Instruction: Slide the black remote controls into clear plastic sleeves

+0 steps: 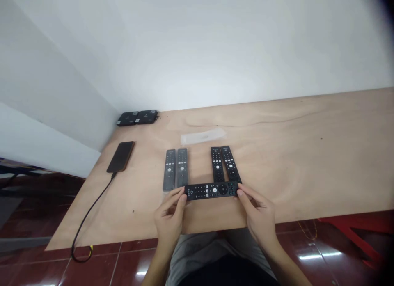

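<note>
Black remote held sideways between both sets of fingers.
The left fingers (180, 206) pinch the logo end of the held remote (211, 191), while the right fingers (245, 201) grip its other end, buttons facing up. Just beyond the left fingers, 2 greyish remotes (175, 169) lie side by side on the tabletop (292, 167). Beyond the right fingers are 2 black remotes (224, 163), their near ends close behind the held remote. Farther past the fingers lies a clear plastic strip (203, 136); well left of them, a phone (120, 156) with a cable (92, 207).
</note>
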Tool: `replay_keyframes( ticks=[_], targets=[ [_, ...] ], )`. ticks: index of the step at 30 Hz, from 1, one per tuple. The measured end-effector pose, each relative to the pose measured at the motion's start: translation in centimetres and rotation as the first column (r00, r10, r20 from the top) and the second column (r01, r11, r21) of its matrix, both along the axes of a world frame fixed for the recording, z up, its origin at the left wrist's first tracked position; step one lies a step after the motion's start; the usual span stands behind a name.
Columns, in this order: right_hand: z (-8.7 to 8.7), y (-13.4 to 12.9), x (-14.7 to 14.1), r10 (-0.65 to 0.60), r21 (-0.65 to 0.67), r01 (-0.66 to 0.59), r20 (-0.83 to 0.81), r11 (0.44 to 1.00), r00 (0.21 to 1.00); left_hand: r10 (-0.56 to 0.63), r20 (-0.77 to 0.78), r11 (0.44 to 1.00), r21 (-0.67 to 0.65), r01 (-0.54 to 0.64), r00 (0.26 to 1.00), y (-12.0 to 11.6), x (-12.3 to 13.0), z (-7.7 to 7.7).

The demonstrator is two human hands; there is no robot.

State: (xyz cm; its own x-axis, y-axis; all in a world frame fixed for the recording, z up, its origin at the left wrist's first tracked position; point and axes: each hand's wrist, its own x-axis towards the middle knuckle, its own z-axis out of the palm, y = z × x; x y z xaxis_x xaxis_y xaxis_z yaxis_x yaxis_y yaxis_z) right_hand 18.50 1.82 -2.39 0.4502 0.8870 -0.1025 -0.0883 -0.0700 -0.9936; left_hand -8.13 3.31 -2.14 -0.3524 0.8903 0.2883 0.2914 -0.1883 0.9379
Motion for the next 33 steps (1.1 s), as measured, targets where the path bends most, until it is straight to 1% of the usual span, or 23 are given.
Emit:
replay_keyframes(
  ticks=[3, 8, 14, 18, 21, 24, 28, 33],
  targets=[
    [0.0, 0.0, 0.0, 0.014, 0.004, -0.014, 0.038, 1.000, 0.999, 0.002, -0.030, 1.000, 0.004, -0.002, 1.000, 0.0, -0.3, -0.4],
    [0.1, 0.2, 0.0, 0.020, 0.009, -0.020, 0.047, 1.000, 0.999, -0.002, -0.015, 1.000, -0.016, 0.002, 1.000, 0.0, -0.6, -0.6],
    [0.5, 0.4, -0.1, 0.019, 0.010, -0.019, 0.012, 1.000, 1.000, -0.021, 0.024, 0.998, -0.063, 0.023, 0.999, -0.1, -0.7, -0.4],
    [0.4, 0.3, -0.1, 0.020, 0.013, -0.020, 0.004, 1.000, 1.000, -0.029, 0.066, 0.998, -0.045, 0.032, 0.997, 0.0, -0.5, -0.2],
    [0.1, 0.1, -0.1, 0.023, 0.001, -0.023, 0.017, 1.000, 1.000, -0.022, 0.090, 0.999, -0.030, 0.025, 0.996, 0.0, -0.4, 0.0],
    [-0.1, 0.1, 0.0, 0.018, 0.002, -0.018, 0.030, 1.000, 0.999, -0.007, 0.094, 0.999, -0.048, 0.011, 0.996, 0.0, -0.3, 0.2],
    [0.3, 0.2, -0.1, 0.018, 0.009, -0.019, 0.043, 1.000, 0.999, 0.007, 0.092, 0.998, -0.066, -0.001, 0.996, 0.0, -0.4, 0.1],
    [0.9, 0.2, -0.5, 0.039, 0.030, -0.038, -0.045, 0.999, 0.998, 0.010, 0.085, 0.999, -0.050, -0.006, 0.996, 0.1, -0.3, 0.0]
  ],
)
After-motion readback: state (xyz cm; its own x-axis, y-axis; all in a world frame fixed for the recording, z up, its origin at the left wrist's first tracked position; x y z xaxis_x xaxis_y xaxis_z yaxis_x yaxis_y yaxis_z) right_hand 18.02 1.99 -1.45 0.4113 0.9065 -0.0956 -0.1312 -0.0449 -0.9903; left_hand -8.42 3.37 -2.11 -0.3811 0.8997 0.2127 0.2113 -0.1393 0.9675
